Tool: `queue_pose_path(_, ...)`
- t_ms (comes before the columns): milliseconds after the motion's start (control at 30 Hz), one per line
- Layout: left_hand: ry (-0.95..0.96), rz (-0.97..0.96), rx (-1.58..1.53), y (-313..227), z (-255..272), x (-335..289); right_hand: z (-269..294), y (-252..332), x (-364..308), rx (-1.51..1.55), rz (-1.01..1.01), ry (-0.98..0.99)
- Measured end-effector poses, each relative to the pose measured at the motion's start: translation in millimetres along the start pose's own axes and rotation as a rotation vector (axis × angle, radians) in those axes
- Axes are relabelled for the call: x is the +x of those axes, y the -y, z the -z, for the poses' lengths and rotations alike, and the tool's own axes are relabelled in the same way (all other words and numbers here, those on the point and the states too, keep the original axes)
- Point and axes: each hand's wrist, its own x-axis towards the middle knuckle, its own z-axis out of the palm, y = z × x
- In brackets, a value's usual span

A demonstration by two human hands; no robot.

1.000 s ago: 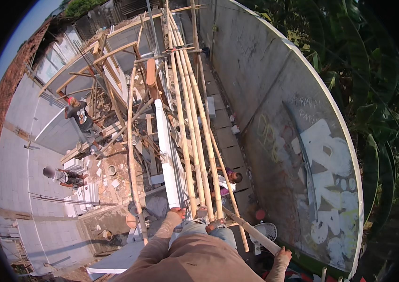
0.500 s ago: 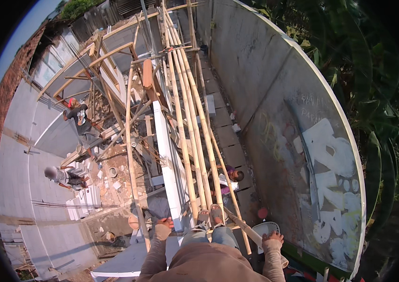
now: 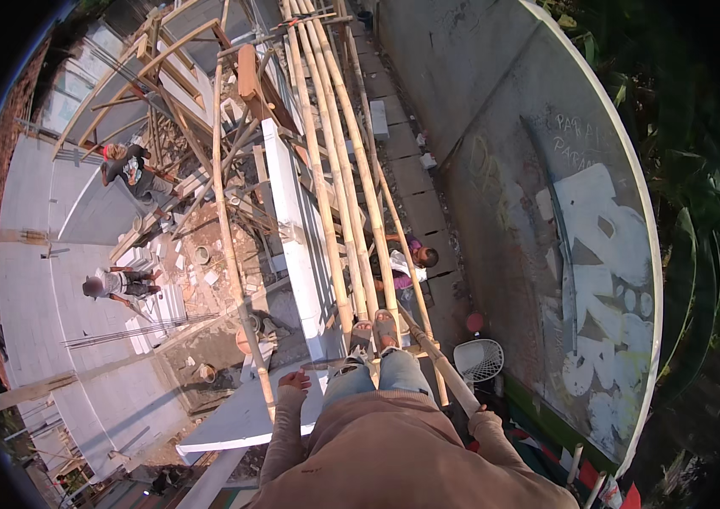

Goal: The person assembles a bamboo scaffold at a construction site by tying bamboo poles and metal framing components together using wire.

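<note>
Since a moment ago both arms have dropped lower: left hand (image 3: 295,381) now rests fingers-loose beside the upright bamboo pole (image 3: 233,254), right hand (image 3: 485,420) wrapped around the slanted bamboo brace (image 3: 436,360), steadying the stance.

3 other people are seen below (image 3: 127,165) (image 3: 110,284) (image 3: 415,254); 2 sandalled feet (image 3: 362,333) (image 3: 385,327); 2 hands (image 3: 295,381) (image 3: 485,420); 1 white basket (image 3: 479,360); 1 red ball (image 3: 474,322).
</note>
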Motion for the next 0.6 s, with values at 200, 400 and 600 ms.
queue_pose_path(200,-0.095,-0.05,0.088,-23,-41,-20,-44,-6,61,0.032,-0.011,-0.109)
queue_pose_path(400,0.0,-0.121,0.139,-29,-44,1,7,1,-2,0.094,0.029,-0.053)
queue_pose_path(600,-0.043,-0.095,0.121,-37,-19,15,14,9,-8,0.032,0.081,0.047)
